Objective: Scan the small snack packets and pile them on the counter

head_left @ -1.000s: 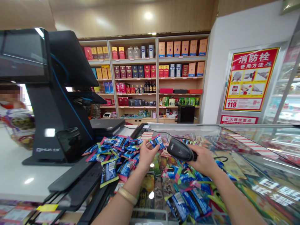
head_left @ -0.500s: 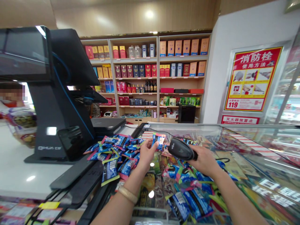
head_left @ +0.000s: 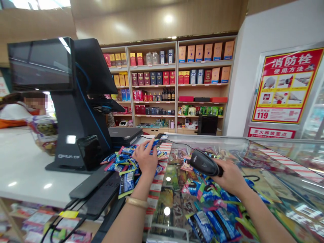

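Note:
My left hand (head_left: 146, 157), with a gold band at its wrist, is over a pile of small blue, pink and green snack packets (head_left: 126, 180). Its fingers are spread, and part of the pile is hidden beneath it. My right hand (head_left: 231, 179) grips a black barcode scanner (head_left: 204, 163) by its handle, the head pointing left. Under and beside my right forearm, more blue packets (head_left: 219, 222) lie loose on the glass counter top (head_left: 168, 199).
A black point-of-sale terminal (head_left: 73, 125) stands on the white counter (head_left: 22, 168) at left, beside a plastic jar (head_left: 47, 131). A person (head_left: 17, 108) is behind it. Shelves of boxes (head_left: 152, 78) line the back wall. The scanner's cord (head_left: 181, 144) crosses the glass.
My left hand has moved left from in front of the scanner to the pile, and the packet it held up no longer shows in it. The view has turned slightly left.

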The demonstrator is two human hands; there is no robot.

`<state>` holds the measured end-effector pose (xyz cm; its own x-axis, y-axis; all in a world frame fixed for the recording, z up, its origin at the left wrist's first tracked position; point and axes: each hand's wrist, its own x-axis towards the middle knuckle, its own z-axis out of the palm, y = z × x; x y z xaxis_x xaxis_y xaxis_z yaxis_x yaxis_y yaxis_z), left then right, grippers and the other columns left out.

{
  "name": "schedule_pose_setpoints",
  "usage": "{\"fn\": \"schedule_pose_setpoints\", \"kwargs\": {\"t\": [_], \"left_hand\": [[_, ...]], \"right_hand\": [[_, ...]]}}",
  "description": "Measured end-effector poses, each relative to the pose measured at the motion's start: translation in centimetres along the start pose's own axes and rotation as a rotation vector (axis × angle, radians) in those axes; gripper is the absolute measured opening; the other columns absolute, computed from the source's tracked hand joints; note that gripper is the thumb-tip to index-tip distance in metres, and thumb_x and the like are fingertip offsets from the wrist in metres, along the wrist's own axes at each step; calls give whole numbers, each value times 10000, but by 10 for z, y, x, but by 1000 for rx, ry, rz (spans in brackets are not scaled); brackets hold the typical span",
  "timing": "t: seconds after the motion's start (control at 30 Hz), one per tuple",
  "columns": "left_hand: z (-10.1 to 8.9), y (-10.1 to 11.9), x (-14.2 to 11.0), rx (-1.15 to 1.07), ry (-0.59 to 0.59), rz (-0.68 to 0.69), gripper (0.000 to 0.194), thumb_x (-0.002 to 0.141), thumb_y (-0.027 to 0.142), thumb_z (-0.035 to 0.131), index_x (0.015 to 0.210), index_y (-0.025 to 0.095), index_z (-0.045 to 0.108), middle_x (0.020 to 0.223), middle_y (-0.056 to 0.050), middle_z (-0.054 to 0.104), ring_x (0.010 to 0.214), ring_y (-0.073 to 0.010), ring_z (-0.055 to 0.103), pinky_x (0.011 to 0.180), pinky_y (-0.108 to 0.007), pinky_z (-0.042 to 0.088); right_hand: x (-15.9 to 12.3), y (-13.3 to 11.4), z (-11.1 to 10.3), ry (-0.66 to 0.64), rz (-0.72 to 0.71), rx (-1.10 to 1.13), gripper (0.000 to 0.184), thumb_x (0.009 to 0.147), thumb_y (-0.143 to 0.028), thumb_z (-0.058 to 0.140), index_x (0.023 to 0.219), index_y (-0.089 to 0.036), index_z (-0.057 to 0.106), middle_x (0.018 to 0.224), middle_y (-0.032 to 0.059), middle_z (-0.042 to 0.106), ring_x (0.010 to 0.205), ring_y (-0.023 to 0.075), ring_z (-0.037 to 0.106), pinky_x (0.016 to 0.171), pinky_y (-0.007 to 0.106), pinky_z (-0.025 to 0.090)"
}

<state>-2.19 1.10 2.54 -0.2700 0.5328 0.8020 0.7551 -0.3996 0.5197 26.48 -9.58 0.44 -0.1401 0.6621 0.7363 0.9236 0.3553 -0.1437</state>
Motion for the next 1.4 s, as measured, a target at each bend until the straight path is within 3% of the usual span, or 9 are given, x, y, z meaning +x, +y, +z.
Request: {"fn": "schedule_pose_setpoints", "kwargs": {"t": [0.27,0.57,0.63,0.73,0.8,0.9,1.1,1.3,1.4], "left_hand": [[12,-20,-7,484,-187,-75,399,878,305,475,1211,204,672,1420,-200,476,1341,-378,360,1070,-586,234],[5,6,-5,114,-117,45,380,791,250,601,1157,232,703,1433,-164,453,1375,-359,341,1117,-553,238],[7,16,-11,-198,-280,127,358,763,219,622,1107,215,721,1279,-156,591,1224,-309,521,1055,-468,376],[11,29,-28,-619,-749,202,343,686,236,716,1027,234,747,1009,-98,727,927,-249,669,887,-369,512],[13,35,-43,-734,-1027,219,441,577,242,807,1015,247,753,976,-80,747,890,-258,686,863,-361,524],[15,41,-62,-799,-1222,210,578,443,212,866,1009,255,755,1000,-68,751,943,-286,685,892,-366,515],[21,43,-66,-892,-1191,-57,451,533,248,836,974,218,746,915,-60,749,867,-239,684,817,-323,526],[25,41,-54,-1275,-1085,-718,413,729,520,719,905,147,702,913,-119,732,789,-240,701,655,-348,571],[27,41,-52,-1364,-1019,-868,411,777,504,687,919,119,679,864,-130,729,721,-225,707,589,-315,563]], "right_hand": [[-1,3,1,18,-6,-32,313,719,-273,574,1001,-226,703,929,70,753,813,242,703,691,323,548],[0,5,1,69,6,-13,345,711,-273,575,1031,-209,688,916,74,750,802,237,701,693,315,540],[0,6,1,87,14,-11,345,712,-285,580,1029,-204,689,921,81,749,811,243,701,706,324,543],[1,5,1,113,24,-11,351,693,-295,593,1015,-196,690,924,91,749,822,255,701,730,345,548],[1,4,1,114,26,-4,347,687,-290,594,1007,-196,690,917,90,749,824,254,701,730,342,547],[1,3,0,90,29,11,327,695,-271,588,1000,-211,691,923,80,748,827,243,701,715,323,544],[1,3,0,121,30,10,318,707,-289,583,995,-207,689,924,86,748,823,250,702,709,331,544],[2,3,-2,145,45,25,260,711,-287,560,923,-202,685,823,66,739,739,232,692,659,317,533],[1,5,-1,147,25,37,292,695,-291,568,945,-198,687,851,79,742,760,241,694,690,335,541]]}}
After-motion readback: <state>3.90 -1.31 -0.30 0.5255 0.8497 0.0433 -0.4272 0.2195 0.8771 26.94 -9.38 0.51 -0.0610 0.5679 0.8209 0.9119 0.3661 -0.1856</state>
